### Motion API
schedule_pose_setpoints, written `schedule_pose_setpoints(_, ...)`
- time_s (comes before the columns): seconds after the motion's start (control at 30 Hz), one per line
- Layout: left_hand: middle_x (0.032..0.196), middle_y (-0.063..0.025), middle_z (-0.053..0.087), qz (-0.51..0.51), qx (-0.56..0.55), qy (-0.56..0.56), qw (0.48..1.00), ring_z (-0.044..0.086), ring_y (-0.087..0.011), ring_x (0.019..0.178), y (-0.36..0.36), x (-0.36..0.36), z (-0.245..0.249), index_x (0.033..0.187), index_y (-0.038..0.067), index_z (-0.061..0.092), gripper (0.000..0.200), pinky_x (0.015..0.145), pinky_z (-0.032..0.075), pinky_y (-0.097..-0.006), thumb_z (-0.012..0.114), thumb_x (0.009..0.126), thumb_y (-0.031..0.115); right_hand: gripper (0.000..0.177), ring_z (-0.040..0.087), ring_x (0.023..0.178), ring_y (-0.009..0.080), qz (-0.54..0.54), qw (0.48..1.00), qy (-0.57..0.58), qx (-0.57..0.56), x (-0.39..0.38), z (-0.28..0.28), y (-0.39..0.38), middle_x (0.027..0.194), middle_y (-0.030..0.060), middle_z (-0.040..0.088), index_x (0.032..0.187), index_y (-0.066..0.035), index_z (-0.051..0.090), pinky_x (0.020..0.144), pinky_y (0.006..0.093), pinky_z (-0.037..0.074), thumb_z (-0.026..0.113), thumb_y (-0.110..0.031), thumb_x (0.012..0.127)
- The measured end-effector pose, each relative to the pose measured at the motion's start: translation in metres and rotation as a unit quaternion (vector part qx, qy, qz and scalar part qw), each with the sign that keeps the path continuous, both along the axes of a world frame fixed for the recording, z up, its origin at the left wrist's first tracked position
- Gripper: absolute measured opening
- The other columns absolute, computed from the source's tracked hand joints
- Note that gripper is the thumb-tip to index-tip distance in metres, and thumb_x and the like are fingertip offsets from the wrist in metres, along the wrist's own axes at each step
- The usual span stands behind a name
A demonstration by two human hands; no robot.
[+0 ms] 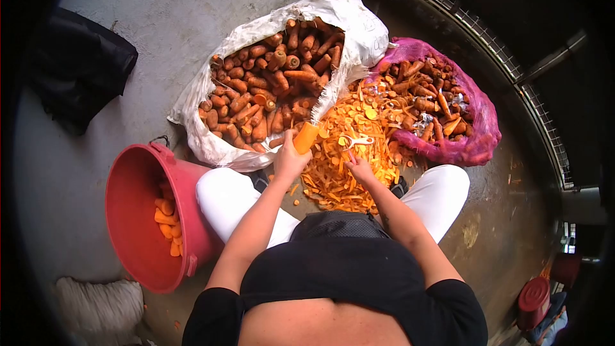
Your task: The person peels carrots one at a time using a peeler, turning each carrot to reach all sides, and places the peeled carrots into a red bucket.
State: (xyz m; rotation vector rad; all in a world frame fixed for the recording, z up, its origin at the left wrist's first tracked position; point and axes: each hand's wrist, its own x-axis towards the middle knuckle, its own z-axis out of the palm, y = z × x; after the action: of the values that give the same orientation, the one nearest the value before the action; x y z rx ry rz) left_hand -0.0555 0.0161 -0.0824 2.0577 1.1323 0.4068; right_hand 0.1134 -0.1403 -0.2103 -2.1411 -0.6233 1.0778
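Observation:
My left hand point(291, 161) is closed around a peeled carrot point(307, 137), bright orange and tilted up toward the white sack. In my right hand point(360, 170) is a vegetable peeler point(357, 141) with a pale head, held a short way to the right of the carrot and apart from it. Beneath both hands spreads a heap of orange peelings and cut carrot ends point(346, 182). Just beyond, a white sack point(359, 19) lies open, full of unpeeled carrots point(256, 83).
A pink mesh sack point(483, 128) of carrots and scraps stands at the right. Beside my left leg, a red bucket point(138, 218) holds several peeled carrots point(168, 221). A dark cloth point(80, 67) hangs at far left; a pale sack point(99, 304) lies below. Another red container point(534, 296) is lower right.

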Motion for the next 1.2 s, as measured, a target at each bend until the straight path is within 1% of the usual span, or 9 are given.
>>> schedule_pose_setpoints(0.13,0.101,-0.0107,0.063,0.051,0.068,-0.202,0.976,0.063,-0.0203,0.083,0.022,0.002,0.013,0.13,0.01,0.038,0.064,0.069,0.051,-0.0322,0.072,0.078,0.022,0.035,0.057,0.065,0.021,0.005,0.999,-0.041,-0.035,0.005,-0.027,0.0,0.075,0.0118,0.06,0.1,0.002,0.06,0.061,0.0353,0.044,0.061,-0.03,0.086)
schedule_pose_setpoints(0.23,0.096,-0.0041,0.057,0.222,-0.078,-0.388,0.891,0.056,-0.0084,0.071,0.043,-0.026,0.063,0.137,0.011,0.034,0.067,0.054,0.048,-0.0217,0.071,0.082,0.022,0.038,0.061,0.079,0.0283,0.011,0.998,-0.011,-0.067,0.007,-0.024,0.005,0.086,0.0169,0.063,0.104,0.001,0.059,0.072,0.039,0.046,0.06,-0.032,0.086)
schedule_pose_setpoints(0.37,0.089,-0.0091,0.056,0.392,0.094,-0.537,0.741,0.052,-0.013,0.061,0.076,-0.097,0.138,0.144,0.009,0.02,0.082,0.048,0.044,-0.0257,0.072,0.081,0.018,0.04,0.063,0.086,0.0316,0.034,0.998,-0.009,-0.055,0.002,-0.028,0.011,0.092,0.0197,0.064,0.106,0.001,0.06,0.077,0.0404,0.047,0.061,-0.033,0.085)
schedule_pose_setpoints(0.5,0.095,-0.0108,0.054,0.465,0.144,-0.535,0.691,0.053,-0.0164,0.067,0.096,-0.174,0.165,0.142,0.01,0.024,0.075,0.056,0.047,-0.0296,0.069,0.081,0.006,0.038,0.063,0.084,0.0312,0.028,0.998,-0.008,-0.053,0.0,-0.025,0.003,0.09,0.0199,0.064,0.102,0.001,0.06,0.076,0.0394,0.047,0.062,-0.032,0.084)
schedule_pose_setpoints(0.67,0.135,-0.0167,0.04,0.635,0.146,-0.509,0.563,0.046,-0.0289,0.118,0.116,-0.234,0.142,0.145,0.01,0.025,0.069,0.092,0.045,-0.0406,0.059,0.084,0.005,0.036,0.063,0.083,0.0319,0.016,0.998,-0.045,-0.051,0.002,-0.017,-0.006,0.086,0.0202,0.064,0.098,0.002,0.06,0.075,0.0398,0.047,0.064,-0.03,0.082)
schedule_pose_setpoints(0.87,0.12,-0.0129,0.055,0.443,0.239,-0.449,0.738,0.054,-0.0236,0.108,0.129,-0.205,0.113,0.118,0.0,0.056,0.031,0.095,0.043,-0.0342,0.054,0.088,0.006,0.035,0.063,0.081,0.034,0.068,0.995,-0.064,-0.046,-0.001,-0.03,0.001,0.083,0.0204,0.064,0.094,0.001,0.059,0.074,0.0408,0.047,0.065,-0.031,0.081)
schedule_pose_setpoints(1.0,0.108,-0.0132,0.06,0.287,0.003,-0.452,0.844,0.062,-0.0211,0.096,0.144,-0.122,0.132,0.121,0.003,0.054,0.033,0.086,0.047,-0.0328,0.055,0.092,0.018,0.035,0.062,0.082,0.0366,0.12,0.989,-0.08,-0.034,-0.009,-0.02,0.03,0.083,0.0212,0.063,0.092,-0.001,0.06,0.073,0.0434,0.047,0.066,-0.033,0.079)
schedule_pose_setpoints(1.13,0.093,-0.0086,0.064,0.089,-0.023,-0.229,0.969,0.061,-0.0137,0.076,0.182,-0.066,0.064,0.119,0.002,0.056,0.035,0.074,0.047,-0.0247,0.055,0.093,0.026,0.032,0.062,0.083,0.0384,0.192,0.973,-0.125,-0.029,-0.019,0.018,0.102,0.085,0.0221,0.064,0.092,-0.003,0.06,0.074,0.0451,0.047,0.062,-0.033,0.08)
schedule_pose_setpoints(1.2,0.102,-0.0221,0.063,-0.008,0.13,0.075,0.989,0.063,-0.0331,0.096,0.183,-0.065,0.023,0.122,0.006,0.055,0.041,0.087,0.048,-0.041,0.054,0.089,0.031,0.03,0.062,0.084,0.0383,0.222,0.967,-0.121,-0.024,-0.022,0.02,0.142,0.086,0.0222,0.064,0.093,-0.003,0.06,0.074,0.0455,0.048,0.059,-0.031,0.081)
